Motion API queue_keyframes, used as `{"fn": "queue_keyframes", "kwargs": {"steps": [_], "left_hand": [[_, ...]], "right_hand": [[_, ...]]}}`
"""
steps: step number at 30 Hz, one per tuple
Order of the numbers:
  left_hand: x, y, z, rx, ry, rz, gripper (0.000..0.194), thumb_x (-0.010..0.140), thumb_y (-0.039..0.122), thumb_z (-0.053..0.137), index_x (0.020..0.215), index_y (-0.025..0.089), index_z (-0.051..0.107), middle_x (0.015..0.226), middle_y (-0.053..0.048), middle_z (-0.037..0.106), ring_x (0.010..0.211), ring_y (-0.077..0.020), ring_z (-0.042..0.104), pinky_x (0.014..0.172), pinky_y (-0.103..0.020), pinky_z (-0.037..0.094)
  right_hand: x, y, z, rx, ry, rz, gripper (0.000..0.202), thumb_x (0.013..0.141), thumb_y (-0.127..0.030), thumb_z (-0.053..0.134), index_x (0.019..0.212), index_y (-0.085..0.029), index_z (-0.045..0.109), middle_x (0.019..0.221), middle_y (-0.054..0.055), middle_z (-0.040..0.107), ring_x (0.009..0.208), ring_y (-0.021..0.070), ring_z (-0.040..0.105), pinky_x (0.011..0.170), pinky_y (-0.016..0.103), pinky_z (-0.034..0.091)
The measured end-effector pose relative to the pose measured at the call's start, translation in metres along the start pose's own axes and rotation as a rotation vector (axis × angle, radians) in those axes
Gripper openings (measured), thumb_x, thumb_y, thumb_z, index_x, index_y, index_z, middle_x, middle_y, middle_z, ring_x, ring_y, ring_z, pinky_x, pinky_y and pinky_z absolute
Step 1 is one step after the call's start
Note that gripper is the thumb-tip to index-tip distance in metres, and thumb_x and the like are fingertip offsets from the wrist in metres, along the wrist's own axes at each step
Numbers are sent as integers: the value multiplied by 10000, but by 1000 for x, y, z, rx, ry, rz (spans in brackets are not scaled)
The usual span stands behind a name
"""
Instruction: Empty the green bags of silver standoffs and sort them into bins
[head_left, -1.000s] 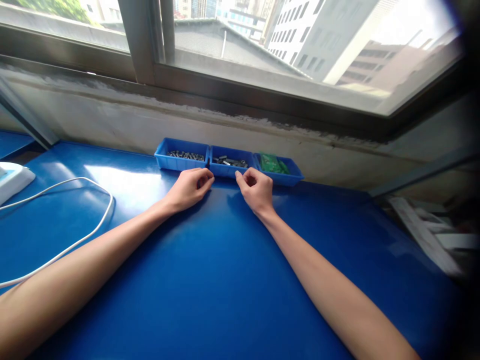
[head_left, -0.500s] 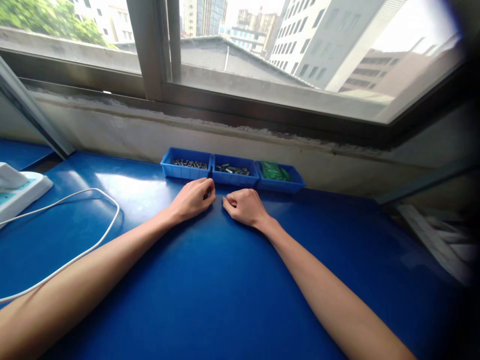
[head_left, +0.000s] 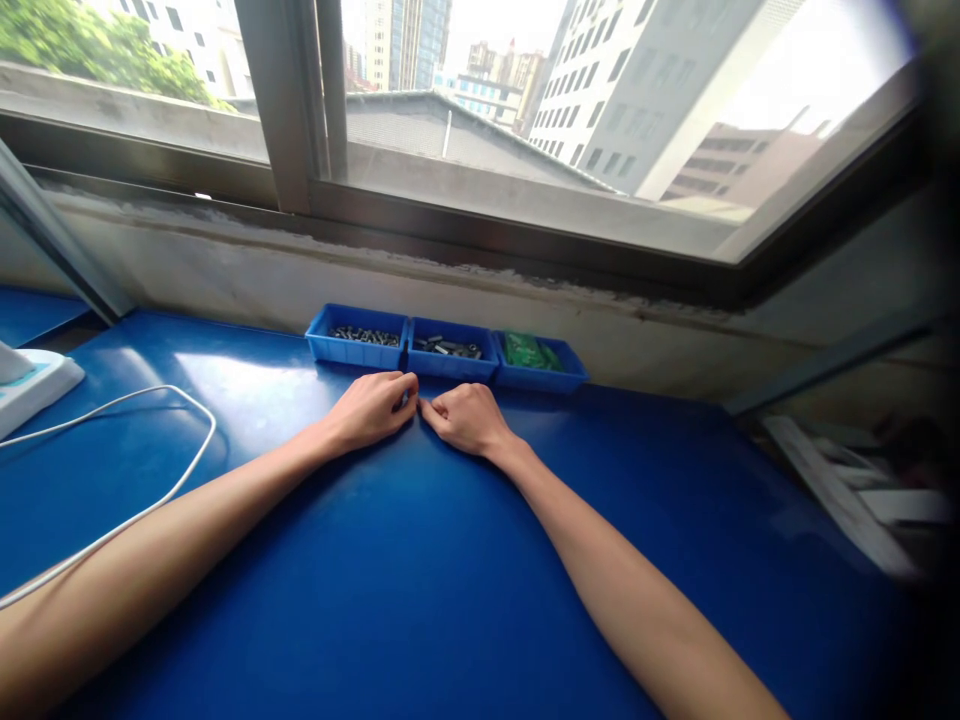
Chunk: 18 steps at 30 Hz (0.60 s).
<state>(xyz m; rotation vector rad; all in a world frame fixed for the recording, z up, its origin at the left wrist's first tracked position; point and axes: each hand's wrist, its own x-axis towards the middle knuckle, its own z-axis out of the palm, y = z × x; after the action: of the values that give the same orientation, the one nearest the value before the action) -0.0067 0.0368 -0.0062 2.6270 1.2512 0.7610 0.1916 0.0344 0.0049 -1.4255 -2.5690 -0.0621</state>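
My left hand is closed in a pinch, thumb against the curled fingers, just in front of the blue bins. Opposite it, my right hand is curled with its thumb pointing at the left fingertips, a small gap apart. Whatever either hand holds, if anything, is hidden or too small to see. The left bin contains many small metal fasteners. In the middle bin lie longer grey metal pieces. Green packets or pieces fill part of the right bin.
A white cable loops over the blue table at left and passes across my left forearm. At the left edge stands a white device. Behind the bins rise a wall and a window frame. Pale boards lie at far right.
The hands have come closer together, my right thumb now nearly at the left fingertips. The whole view has shifted, so the bins appear slightly further left and lower.
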Motion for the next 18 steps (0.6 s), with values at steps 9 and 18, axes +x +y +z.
{"fn": "queue_keyframes", "kwargs": {"steps": [9,18], "left_hand": [[-1,-2,1,6,11,1,136,935,270,500,914,202,616,747,-14,612,617,-152,525,599,-273,357],[-1,-1,-1,18,16,-2,124,927,269,513,902,202,614,733,-11,620,615,-156,525,602,-279,349]], "right_hand": [[2,-5,-4,-55,-15,23,442,984,-405,492,745,-208,807,747,105,775,697,230,702,583,324,303],[2,-5,-3,-61,-1,6,425,978,-384,496,749,-197,801,758,117,775,697,239,695,590,333,309]]}}
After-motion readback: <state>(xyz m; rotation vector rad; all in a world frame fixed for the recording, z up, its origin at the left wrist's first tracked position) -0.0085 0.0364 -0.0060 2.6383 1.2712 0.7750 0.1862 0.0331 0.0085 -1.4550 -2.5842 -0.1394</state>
